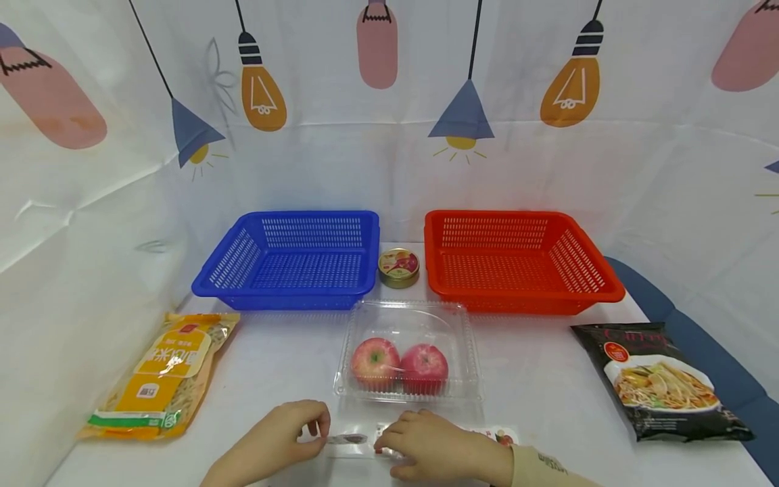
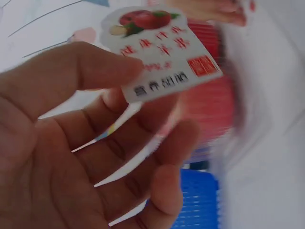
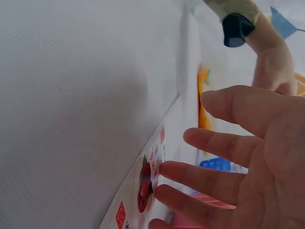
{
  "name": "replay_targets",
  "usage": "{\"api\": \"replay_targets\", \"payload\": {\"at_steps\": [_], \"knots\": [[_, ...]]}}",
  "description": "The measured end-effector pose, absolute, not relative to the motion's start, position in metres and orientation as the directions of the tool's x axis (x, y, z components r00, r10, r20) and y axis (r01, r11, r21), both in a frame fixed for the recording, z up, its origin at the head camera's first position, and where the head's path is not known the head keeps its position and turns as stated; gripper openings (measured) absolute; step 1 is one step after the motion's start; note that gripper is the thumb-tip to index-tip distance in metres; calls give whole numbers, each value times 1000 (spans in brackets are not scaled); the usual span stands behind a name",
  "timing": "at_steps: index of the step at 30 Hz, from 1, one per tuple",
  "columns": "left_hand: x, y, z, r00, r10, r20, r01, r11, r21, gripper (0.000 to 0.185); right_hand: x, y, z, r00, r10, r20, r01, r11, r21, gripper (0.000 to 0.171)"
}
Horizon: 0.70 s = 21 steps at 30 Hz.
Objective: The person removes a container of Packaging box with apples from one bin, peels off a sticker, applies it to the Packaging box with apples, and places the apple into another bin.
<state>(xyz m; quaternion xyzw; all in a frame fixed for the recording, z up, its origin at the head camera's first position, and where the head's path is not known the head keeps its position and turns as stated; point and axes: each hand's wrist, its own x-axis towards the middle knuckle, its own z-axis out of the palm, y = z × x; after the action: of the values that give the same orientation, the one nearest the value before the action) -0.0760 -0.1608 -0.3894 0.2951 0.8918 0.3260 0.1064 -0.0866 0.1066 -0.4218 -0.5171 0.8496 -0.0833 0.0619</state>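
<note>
Just in front of the clear apple box, a clear lid with a printed label lies flat on the surface. The left hand pinches its near-left edge between thumb and fingers; the right hand presses on it with straight fingers. Behind the apple box sit a blue basket, a small tin and a red basket.

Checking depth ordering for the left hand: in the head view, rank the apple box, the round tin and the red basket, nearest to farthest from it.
From the left hand:
1. Clear apple box, just beyond the hands, centre of the table.
2. Round tin, behind the box, between the two baskets.
3. Red basket, back right, across the table.
</note>
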Motion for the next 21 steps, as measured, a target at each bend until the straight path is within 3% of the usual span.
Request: {"api": "replay_targets", "payload": {"at_steps": [6, 14, 19, 21], "knots": [[-86, -158, -370, -791, 579, 199, 507, 437, 743, 15, -85, 107, -423, -445, -895, 34, -883, 431, -187, 27], [-115, -128, -354, -888, 419, 188, 371, 413, 832, 10, -85, 106, -415, -406, -906, 116, -907, 385, -171, 25], [-131, -110, -353, -918, 361, 165, 316, 413, 854, 13, -91, 112, -395, -368, -844, 391, -919, 264, -294, 15], [-137, -104, -354, -922, 349, 168, 313, 415, 854, 13, -95, 116, -386, -407, -741, 534, -905, 248, -345, 17]]}}
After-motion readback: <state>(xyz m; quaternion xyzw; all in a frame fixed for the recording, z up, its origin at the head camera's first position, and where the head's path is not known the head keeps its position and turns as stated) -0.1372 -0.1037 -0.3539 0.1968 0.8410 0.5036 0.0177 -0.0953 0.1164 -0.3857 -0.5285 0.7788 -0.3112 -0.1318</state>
